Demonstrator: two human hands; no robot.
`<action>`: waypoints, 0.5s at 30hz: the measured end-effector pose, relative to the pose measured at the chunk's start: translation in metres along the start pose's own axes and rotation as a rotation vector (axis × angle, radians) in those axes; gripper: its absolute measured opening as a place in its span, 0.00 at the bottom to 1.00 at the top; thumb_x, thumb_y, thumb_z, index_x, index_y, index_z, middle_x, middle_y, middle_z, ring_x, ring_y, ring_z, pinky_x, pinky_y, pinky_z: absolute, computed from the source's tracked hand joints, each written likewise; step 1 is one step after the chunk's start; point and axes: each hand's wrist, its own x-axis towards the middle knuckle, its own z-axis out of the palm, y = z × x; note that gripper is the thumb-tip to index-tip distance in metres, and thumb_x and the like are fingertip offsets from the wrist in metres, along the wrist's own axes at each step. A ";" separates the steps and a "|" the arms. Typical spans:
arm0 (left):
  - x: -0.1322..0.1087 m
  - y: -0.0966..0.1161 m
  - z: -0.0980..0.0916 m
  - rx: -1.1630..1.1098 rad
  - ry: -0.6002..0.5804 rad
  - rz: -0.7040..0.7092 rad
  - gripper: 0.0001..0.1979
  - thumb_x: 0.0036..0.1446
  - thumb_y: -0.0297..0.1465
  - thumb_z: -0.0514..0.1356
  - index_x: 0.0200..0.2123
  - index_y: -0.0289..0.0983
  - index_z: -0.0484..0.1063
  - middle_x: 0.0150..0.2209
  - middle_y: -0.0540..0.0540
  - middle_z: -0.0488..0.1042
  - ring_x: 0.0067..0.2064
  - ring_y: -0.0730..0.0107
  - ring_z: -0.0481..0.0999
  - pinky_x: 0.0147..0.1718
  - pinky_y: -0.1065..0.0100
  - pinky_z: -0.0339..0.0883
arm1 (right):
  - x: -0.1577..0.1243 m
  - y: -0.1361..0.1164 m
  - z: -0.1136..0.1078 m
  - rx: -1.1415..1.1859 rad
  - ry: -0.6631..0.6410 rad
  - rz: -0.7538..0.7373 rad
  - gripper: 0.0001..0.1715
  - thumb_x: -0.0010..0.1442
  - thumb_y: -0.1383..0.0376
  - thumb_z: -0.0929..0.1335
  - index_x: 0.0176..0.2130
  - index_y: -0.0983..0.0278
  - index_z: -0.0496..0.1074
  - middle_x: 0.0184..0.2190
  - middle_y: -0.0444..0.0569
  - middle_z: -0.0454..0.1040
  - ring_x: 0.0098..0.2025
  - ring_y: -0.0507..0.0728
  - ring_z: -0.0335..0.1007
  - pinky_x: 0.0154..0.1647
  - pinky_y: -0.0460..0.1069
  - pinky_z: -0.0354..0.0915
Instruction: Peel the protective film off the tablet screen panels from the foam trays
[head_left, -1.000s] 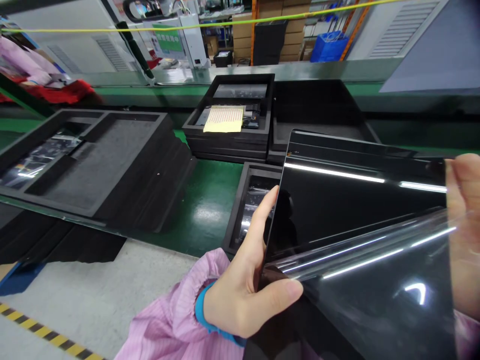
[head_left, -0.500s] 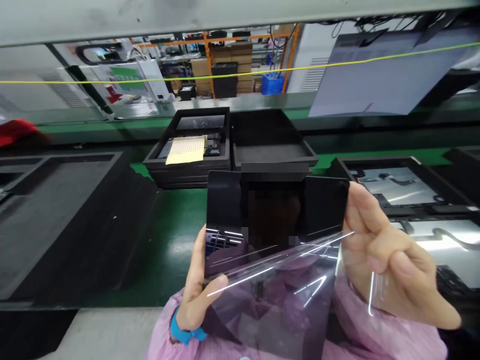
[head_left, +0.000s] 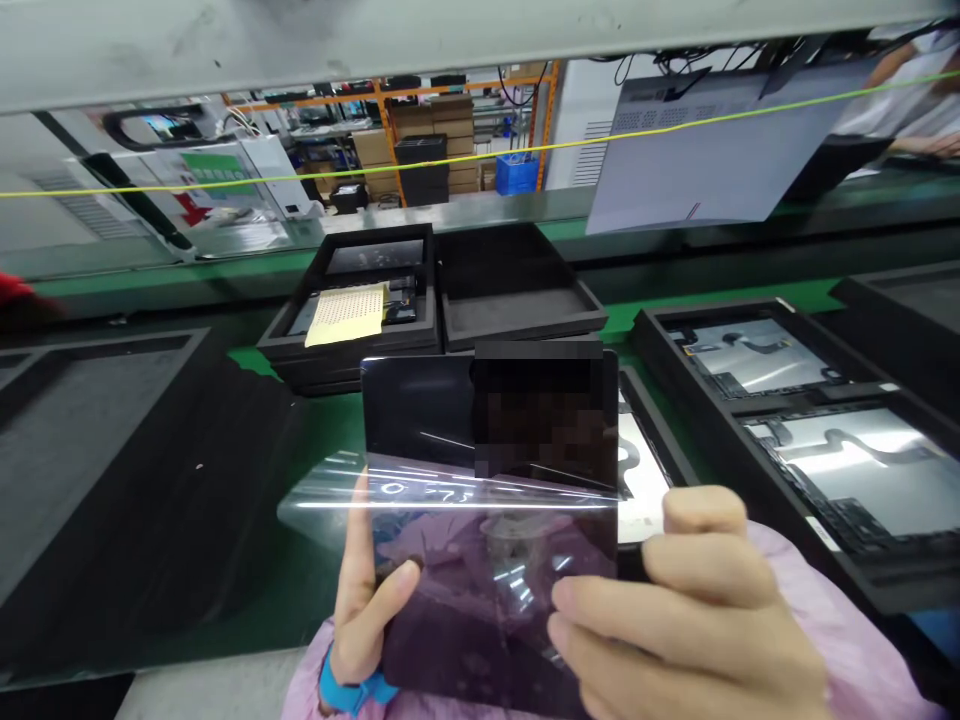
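A black glossy screen panel (head_left: 420, 410) stands tilted up in front of me, reflecting the room. My left hand (head_left: 367, 600), with a blue band at the wrist, grips its lower left edge, thumb on the front. Clear plastic film (head_left: 322, 500) lies loosely across the panel's lower part, its folded edge running sideways and one end sticking out past the left side. At the lower right, my right hand (head_left: 690, 600) is closed on the film, fingertips in front of the panel; its thumb is hidden. Just behind the panel, another silvery part (head_left: 641, 470) shows partly.
Black foam trays (head_left: 517, 330) stand stacked at the back, one holding parts and a yellow perforated sheet (head_left: 346, 313). To the right, a foam tray (head_left: 720, 400) carries silvery panels. A large black tray (head_left: 150, 460) lies left. A yellow cord (head_left: 465, 158) crosses above the bench.
My right hand has moved from the panel's upper right corner down and inward with the film. The film's fold now lies more level. The view has shifted, showing more of the right tray.
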 end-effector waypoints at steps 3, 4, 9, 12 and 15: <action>0.000 0.004 0.002 -0.030 0.000 -0.003 0.40 0.55 0.35 0.60 0.65 0.62 0.43 0.65 0.70 0.54 0.69 0.62 0.46 0.67 0.64 0.42 | 0.033 0.000 -0.015 0.050 -0.102 -0.164 0.10 0.58 0.62 0.68 0.41 0.51 0.75 0.53 0.44 0.69 0.50 0.56 0.68 0.44 0.51 0.70; 0.001 0.005 0.003 -0.033 -0.013 0.022 0.37 0.56 0.34 0.60 0.64 0.62 0.47 0.65 0.69 0.55 0.69 0.63 0.47 0.66 0.64 0.43 | 0.046 0.004 -0.023 0.078 -0.123 -0.220 0.12 0.60 0.62 0.67 0.44 0.52 0.74 0.54 0.44 0.69 0.50 0.55 0.68 0.43 0.50 0.71; 0.015 0.018 0.011 -0.073 -0.114 0.166 0.29 0.56 0.31 0.59 0.60 0.54 0.61 0.64 0.62 0.60 0.68 0.62 0.49 0.66 0.65 0.42 | 0.105 0.045 -0.063 0.248 -0.488 -0.435 0.20 0.58 0.71 0.60 0.47 0.69 0.74 0.59 0.58 0.63 0.65 0.59 0.51 0.59 0.56 0.62; 0.026 0.026 0.016 -0.102 -0.090 0.181 0.23 0.61 0.33 0.56 0.60 0.48 0.64 0.64 0.59 0.61 0.68 0.60 0.48 0.66 0.67 0.45 | 0.128 0.075 -0.070 0.294 -0.607 -0.422 0.13 0.56 0.70 0.63 0.39 0.65 0.75 0.60 0.52 0.61 0.68 0.58 0.43 0.64 0.56 0.55; 0.033 0.030 0.019 -0.134 -0.057 0.183 0.19 0.64 0.36 0.53 0.58 0.48 0.67 0.63 0.60 0.62 0.68 0.63 0.49 0.65 0.69 0.47 | 0.140 0.091 -0.067 0.355 -0.529 -0.404 0.04 0.57 0.66 0.69 0.31 0.63 0.73 0.55 0.47 0.68 0.64 0.58 0.54 0.62 0.55 0.59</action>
